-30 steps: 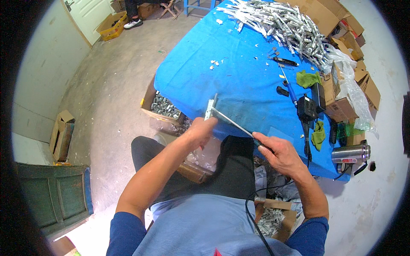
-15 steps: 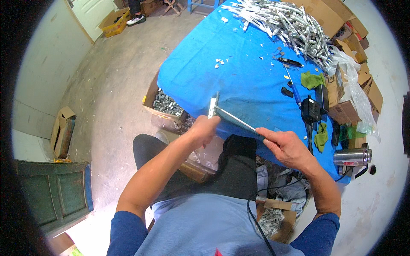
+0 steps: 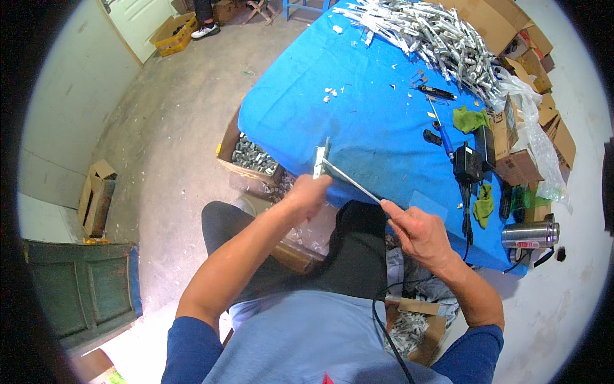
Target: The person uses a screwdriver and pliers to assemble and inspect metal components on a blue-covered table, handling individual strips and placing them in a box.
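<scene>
My left hand (image 3: 308,195) is closed around the lower end of a narrow white-and-grey strip-shaped part (image 3: 318,160), which stands up past my fingers at the front edge of the blue-covered table (image 3: 291,96). In my right hand (image 3: 419,237) is a thin-shafted tool like a screwdriver (image 3: 355,181); my palm hides its handle. The shaft slants up to the left, and its tip meets the side of the strip just above my left fingers. Both forearms come in from below.
Many similar strips are heaped (image 3: 441,41) at the far right. Nearer lie a blue-handled screwdriver (image 3: 446,142), a black power adapter (image 3: 468,163), green cloths (image 3: 470,120) and a steel flask (image 3: 529,235). A carton of small metal pieces (image 3: 252,157) stands beside the table's left edge.
My right hand has shifted slightly left and down, tilting the tool's shaft more steeply. My left hand keeps its hold on the strip, almost in place.
</scene>
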`<state>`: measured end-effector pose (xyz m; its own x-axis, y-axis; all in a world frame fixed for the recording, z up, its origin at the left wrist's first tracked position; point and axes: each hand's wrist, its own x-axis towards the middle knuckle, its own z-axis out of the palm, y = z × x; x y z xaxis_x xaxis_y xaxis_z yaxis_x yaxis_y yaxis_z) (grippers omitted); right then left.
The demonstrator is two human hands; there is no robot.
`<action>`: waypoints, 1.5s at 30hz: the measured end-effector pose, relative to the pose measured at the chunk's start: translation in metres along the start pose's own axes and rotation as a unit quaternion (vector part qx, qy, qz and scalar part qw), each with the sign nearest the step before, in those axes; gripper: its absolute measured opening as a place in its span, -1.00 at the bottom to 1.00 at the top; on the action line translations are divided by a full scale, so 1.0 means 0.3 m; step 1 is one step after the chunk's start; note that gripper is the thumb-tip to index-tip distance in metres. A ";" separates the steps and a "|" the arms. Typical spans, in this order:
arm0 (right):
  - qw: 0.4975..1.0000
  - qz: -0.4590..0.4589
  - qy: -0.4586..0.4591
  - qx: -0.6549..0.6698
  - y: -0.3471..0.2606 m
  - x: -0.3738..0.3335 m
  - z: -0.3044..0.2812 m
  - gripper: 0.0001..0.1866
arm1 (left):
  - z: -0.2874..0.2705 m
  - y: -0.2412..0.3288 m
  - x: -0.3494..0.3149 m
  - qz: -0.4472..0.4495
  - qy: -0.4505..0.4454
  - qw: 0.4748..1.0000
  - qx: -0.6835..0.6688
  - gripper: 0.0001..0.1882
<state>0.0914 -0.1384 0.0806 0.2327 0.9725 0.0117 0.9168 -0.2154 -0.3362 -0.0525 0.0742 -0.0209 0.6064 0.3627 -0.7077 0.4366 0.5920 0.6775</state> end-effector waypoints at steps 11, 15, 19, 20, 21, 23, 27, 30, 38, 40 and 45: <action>0.999 -0.009 -0.018 -0.031 0.015 0.006 -0.061 -0.61 | 0.035 0.000 -0.013 0.021 -0.002 1.000 -0.009 -0.72; 0.998 -0.015 -0.046 -0.049 0.013 0.024 -0.084 -0.61 | 0.025 0.009 -0.012 0.006 -0.031 0.999 -0.015 -0.73; 0.993 0.006 -0.084 0.086 0.047 0.060 -0.095 -0.62 | 0.032 0.019 -0.016 0.011 -0.022 1.000 -0.015 -0.72; 0.986 0.027 -0.103 0.132 0.046 0.075 -0.099 -0.63 | 0.033 0.024 -0.024 0.013 -0.013 1.000 -0.016 -0.72; 0.976 0.048 -0.121 0.177 0.045 0.085 -0.103 -0.63 | 0.026 0.020 -0.016 0.012 -0.006 1.000 -0.026 -0.72; 0.947 0.101 -0.162 0.257 0.057 0.105 -0.083 -0.64 | 0.007 0.014 0.009 0.012 0.009 0.999 -0.044 -0.71; 0.994 0.017 -0.036 0.103 0.008 0.054 -0.016 -0.64 | 0.000 0.005 0.017 0.017 -0.007 0.998 -0.068 -0.71; 0.998 0.024 -0.040 0.047 0.000 0.032 -0.036 -0.63 | 0.005 0.005 0.006 0.006 0.002 0.998 -0.056 -0.70; 0.998 0.032 -0.044 0.031 0.008 -0.012 -0.076 -0.64 | 0.018 -0.014 -0.029 0.009 -0.052 0.999 -0.010 -0.58; 0.997 0.042 -0.058 0.031 0.006 -0.027 -0.104 -0.64 | 0.030 -0.016 -0.055 0.010 -0.073 0.997 -0.004 -0.55; 0.995 0.060 -0.070 0.037 -0.013 -0.049 -0.155 -0.64 | 0.028 -0.029 -0.047 -0.004 -0.137 0.990 -0.037 -0.53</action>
<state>0.0995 -0.1560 0.1256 0.2874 0.9438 -0.1633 0.8571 -0.3295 -0.3960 -0.0593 0.0578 -0.0149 0.7650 0.1545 -0.6252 0.3991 0.6482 0.6485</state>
